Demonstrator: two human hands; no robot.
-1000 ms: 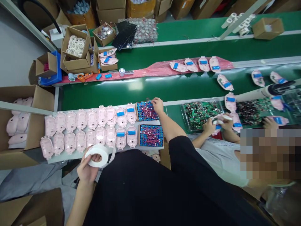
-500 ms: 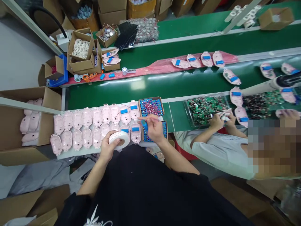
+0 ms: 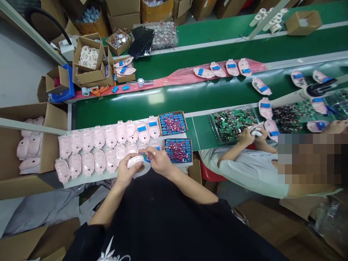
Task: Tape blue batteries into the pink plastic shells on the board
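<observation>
My left hand point(image 3: 125, 173) grips a roll of white tape point(image 3: 136, 160) with small printed marks, held tilted in front of my body. Close against the roll, my right hand point(image 3: 162, 163) pinches a blue battery point(image 3: 145, 156) with thin wires, partly hidden by the fingers. Behind my hands, pink plastic shells point(image 3: 110, 136) lie in two rows on a white board; a few at the right end carry blue batteries. Just right of them stand two boxes of blue batteries with red wires, an upper box point(image 3: 172, 123) and a lower box point(image 3: 178, 150).
To the right, a co-worker's hands point(image 3: 251, 135) hold a white item beside a tray of green circuit boards point(image 3: 233, 123). Pink shells with batteries sit along a red plastic strip point(image 3: 179, 77). A large carton of pink shells point(image 3: 54, 136) stands at left.
My right hand has moved left and down from beside the battery boxes, bringing the blue battery to the tape roll. The left hand stays almost in place with the roll.
</observation>
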